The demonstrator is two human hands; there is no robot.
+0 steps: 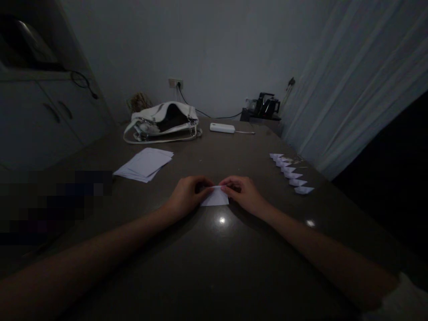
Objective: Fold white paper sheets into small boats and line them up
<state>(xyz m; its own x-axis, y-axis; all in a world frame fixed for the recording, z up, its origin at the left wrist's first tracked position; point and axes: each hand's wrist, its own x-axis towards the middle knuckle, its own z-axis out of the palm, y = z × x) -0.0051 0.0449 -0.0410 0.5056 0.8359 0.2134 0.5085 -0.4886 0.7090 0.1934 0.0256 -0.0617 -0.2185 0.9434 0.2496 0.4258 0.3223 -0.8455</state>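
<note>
A small folded sheet of white paper (215, 198) is held at the middle of the table, just above or on its surface. My left hand (190, 191) pinches its upper left edge between thumb and fingers. On the other side, my right hand (243, 192) pinches the upper right edge the same way, the two thumbs close together. To the right stands a slanting row of several folded paper boats (291, 175). A loose stack of white paper sheets (147, 164) lies to the left, beyond my left hand.
On the brown glossy table (207, 267), a white handbag (167, 120) gapes at the far left. Beside it lies a white power bank (222, 128) with a short cable. A black kettle (269, 107) stands on a low stand behind. A pale curtain (327, 84) hangs at the right.
</note>
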